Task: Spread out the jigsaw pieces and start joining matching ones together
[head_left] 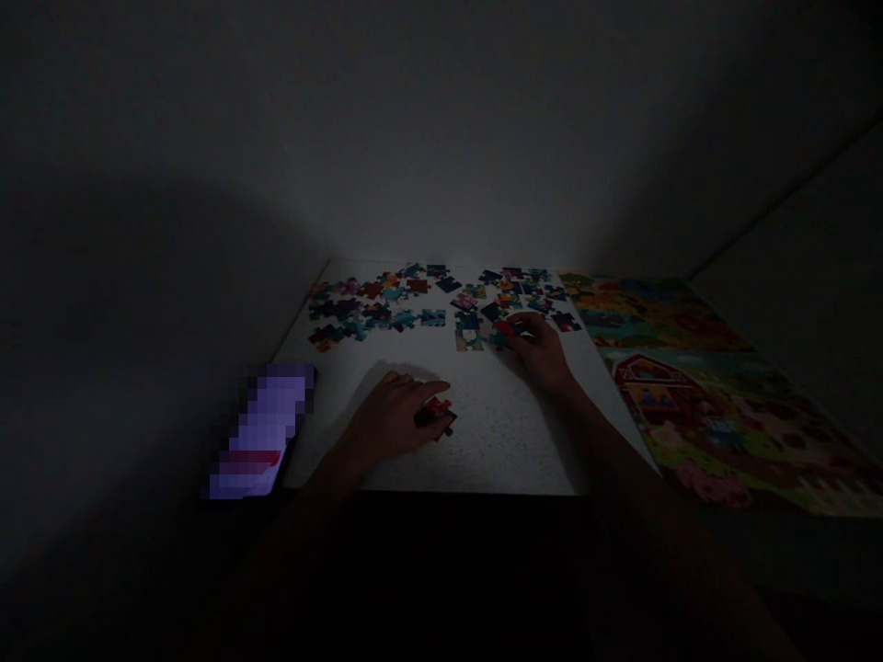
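Observation:
The scene is very dark. My left hand [396, 414] rests on the white table [497, 432], its fingers closed on a red and dark puzzle piece [437, 411]. Farther back, my right hand [539, 348] reaches among the loose pieces and pinches a red puzzle piece [505, 327]. Several colourful loose pieces [386, 308] are spread across the far part of the table, left and right of my right hand.
A large colourful farm picture [696, 395] with a red barn lies along the table's right side. A lit phone screen [266, 432] lies at the table's left front corner. Walls close in behind and at the left.

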### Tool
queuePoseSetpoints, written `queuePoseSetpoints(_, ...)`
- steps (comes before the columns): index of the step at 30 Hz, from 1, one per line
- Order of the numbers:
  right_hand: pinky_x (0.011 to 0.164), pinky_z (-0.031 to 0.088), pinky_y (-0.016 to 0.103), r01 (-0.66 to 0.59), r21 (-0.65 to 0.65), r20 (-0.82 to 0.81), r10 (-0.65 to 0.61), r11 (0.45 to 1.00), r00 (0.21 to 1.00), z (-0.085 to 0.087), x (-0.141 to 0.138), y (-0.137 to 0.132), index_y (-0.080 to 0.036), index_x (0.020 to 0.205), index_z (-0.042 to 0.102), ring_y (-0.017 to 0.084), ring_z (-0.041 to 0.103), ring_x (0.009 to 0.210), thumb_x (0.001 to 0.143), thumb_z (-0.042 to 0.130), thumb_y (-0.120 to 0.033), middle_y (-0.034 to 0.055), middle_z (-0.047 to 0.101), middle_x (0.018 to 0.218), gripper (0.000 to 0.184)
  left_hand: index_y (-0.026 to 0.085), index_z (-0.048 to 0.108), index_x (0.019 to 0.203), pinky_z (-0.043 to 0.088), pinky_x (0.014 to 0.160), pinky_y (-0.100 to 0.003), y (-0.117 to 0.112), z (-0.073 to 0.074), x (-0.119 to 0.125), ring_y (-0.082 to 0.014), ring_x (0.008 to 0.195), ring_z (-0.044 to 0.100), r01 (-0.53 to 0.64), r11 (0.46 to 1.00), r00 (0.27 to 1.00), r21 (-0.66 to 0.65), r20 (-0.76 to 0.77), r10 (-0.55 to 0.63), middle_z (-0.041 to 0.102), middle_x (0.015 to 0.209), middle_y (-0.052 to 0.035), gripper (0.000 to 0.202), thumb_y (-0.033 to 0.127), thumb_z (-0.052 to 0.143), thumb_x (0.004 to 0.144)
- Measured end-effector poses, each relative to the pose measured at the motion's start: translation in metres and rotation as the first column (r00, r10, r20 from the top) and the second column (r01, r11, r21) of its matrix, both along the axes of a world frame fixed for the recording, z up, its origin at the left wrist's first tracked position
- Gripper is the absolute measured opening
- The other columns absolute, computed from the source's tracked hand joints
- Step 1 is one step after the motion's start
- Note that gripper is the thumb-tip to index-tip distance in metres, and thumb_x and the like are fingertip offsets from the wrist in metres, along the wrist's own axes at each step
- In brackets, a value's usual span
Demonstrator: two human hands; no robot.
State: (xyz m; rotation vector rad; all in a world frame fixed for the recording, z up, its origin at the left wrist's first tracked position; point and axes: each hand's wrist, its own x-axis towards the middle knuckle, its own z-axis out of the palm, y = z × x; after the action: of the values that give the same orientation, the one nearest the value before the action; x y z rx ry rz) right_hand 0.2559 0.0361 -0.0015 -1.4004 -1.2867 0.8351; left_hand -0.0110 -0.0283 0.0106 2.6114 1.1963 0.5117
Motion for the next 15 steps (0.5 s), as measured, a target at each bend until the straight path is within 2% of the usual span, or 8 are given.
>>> queuePoseSetpoints(2, 0.055, 0.041, 0.026, 0.006, -0.003, -0.007, -0.006, 1.0, 1.0, 0.0006, -0.0008, 0.0, -0.022, 0.093, 0.061, 0.013, 0.054, 0.063, 0.066, 0.069, -0.039, 0.0025, 0.066, 0.09, 0.033, 0.023, 0.063, 0.124, 0.048, 0.086, -0.039, -0.0002, 0.0, -0.0018, -0.0196, 0.079, 0.063, -0.013, 1.0, 0.997, -0.028, 0.072, 0.015, 0.071, 0.08, -0.0011, 0.032, 0.033, 0.053, 0.095)
queuePoseSetpoints(5, 0.051, 0.038, 0.025, 0.001, -0.014, -0.013, -0.001, 1.0, 1.0, 0.0012, -0.0021, 0.0003, -0.021, 0.093, 0.061, 0.011, 0.052, 0.059, 0.066, 0.067, -0.036, 0.001, 0.065, 0.085, 0.032, 0.024, 0.061, 0.128, 0.049, 0.081, -0.034, -0.0008, 0.002, -0.0057, -0.0165, 0.072, 0.061, -0.018, 0.996, 0.979, -0.085, 0.202, 0.035, 0.069, 0.073, 0.001, 0.037, 0.022, 0.042, 0.096)
queuePoseSetpoints(9, 0.049, 0.037, 0.024, -0.014, -0.026, -0.016, 0.014, 1.0, 1.0, 0.0006, -0.0024, 0.0006, -0.021, 0.096, 0.061, 0.012, 0.052, 0.057, 0.067, 0.067, -0.035, 0.0002, 0.064, 0.081, 0.033, 0.022, 0.055, 0.134, 0.048, 0.08, -0.033, -0.0006, 0.0047, -0.0094, -0.0156, 0.069, 0.061, 0.021, 0.987, 0.95, -0.159, 0.312, 0.03, 0.067, 0.067, 0.0026, 0.042, 0.02, 0.038, 0.095)
queuePoseSetpoints(12, 0.05, 0.038, 0.024, -0.028, -0.007, -0.007, 0.027, 1.0, 1.0, -0.001, -0.0014, 0.0013, -0.022, 0.097, 0.061, 0.011, 0.053, 0.059, 0.068, 0.069, -0.035, 0.0022, 0.065, 0.089, 0.033, 0.022, 0.055, 0.133, 0.049, 0.079, -0.034, 0.0008, 0.0039, -0.0096, -0.0172, 0.076, 0.063, 0.013, 0.989, 0.941, -0.149, 0.336, 0.038, 0.069, 0.076, -0.0001, 0.04, 0.022, 0.039, 0.096)
queuePoseSetpoints(15, 0.05, 0.037, 0.024, -0.044, 0.004, 0.018, 0.044, 0.999, 0.999, -0.0031, 0.0, 0.0024, -0.023, 0.098, 0.061, 0.01, 0.051, 0.058, 0.07, 0.069, -0.036, 0.0031, 0.065, 0.096, 0.033, 0.023, 0.059, 0.127, 0.048, 0.085, -0.039, 0.0024, 0.0035, -0.0078, -0.0205, 0.088, 0.063, 0.013, 0.994, 0.963, -0.107, 0.269, 0.017, 0.07, 0.093, -0.0041, 0.035, 0.026, 0.046, 0.094)
